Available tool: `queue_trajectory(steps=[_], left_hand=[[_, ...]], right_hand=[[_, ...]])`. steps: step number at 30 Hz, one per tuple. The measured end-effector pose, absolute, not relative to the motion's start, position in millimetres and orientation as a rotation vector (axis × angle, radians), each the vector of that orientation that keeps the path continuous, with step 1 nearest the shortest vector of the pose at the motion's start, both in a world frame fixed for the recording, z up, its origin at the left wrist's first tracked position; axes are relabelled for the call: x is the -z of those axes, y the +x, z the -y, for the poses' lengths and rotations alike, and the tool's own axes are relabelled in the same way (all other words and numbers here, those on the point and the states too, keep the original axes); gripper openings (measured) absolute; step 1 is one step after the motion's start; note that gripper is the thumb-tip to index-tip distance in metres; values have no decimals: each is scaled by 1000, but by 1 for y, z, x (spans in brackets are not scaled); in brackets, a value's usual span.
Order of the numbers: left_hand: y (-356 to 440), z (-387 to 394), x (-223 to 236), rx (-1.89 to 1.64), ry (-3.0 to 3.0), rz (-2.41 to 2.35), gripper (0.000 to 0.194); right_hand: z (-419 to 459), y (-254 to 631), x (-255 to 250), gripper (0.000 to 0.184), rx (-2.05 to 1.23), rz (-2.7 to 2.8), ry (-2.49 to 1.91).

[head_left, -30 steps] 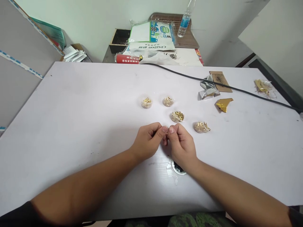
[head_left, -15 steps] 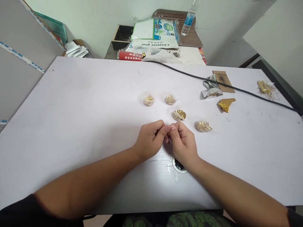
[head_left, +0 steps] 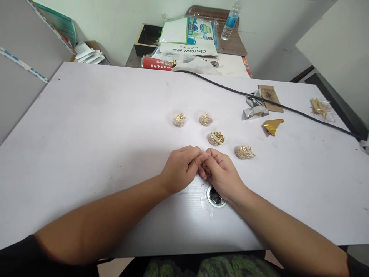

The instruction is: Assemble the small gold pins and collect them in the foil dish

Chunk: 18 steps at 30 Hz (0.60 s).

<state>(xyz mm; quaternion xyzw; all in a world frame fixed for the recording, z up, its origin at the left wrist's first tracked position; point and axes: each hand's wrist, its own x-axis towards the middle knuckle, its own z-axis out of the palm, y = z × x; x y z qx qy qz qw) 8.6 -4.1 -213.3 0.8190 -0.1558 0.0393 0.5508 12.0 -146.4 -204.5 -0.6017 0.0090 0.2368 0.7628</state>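
My left hand [head_left: 180, 169] and my right hand [head_left: 221, 173] rest together on the white table [head_left: 86, 127], fingertips pinched against each other. Whatever sits between them is too small to make out. Just beyond the hands lie several small clear bags of gold pins: one at the far left [head_left: 179, 120], one beside it [head_left: 206, 119], one nearer [head_left: 216, 138] and one to the right [head_left: 243, 152], closest to my right hand.
A black cable [head_left: 259, 100] crosses the table's far right. Silver foil [head_left: 255, 107], a brown card [head_left: 269, 98], gold foil [head_left: 272, 126] and a bag of gold pieces [head_left: 319, 106] lie there. A round hole [head_left: 215, 198] sits by my right wrist. Papers and a bottle [head_left: 230, 21] stand behind.
Both hands stay pinched together in the same spot. The view has shifted slightly, so everything sits a little higher and to the left in the picture.
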Motion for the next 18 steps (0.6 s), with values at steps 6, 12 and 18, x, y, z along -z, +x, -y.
queue_trajectory(steps=[6, 12, 18], left_hand=[[9, 3, 214, -31, 1956, 382, 42], [8, 2, 213, 102, 1834, 335, 41], [9, 2, 214, 107, 1795, 340, 40]], right_hand=[[150, 17, 201, 43, -620, -54, -1261], [150, 19, 199, 42, -612, -29, -1254], [152, 20, 199, 44, -606, 14, -1300]])
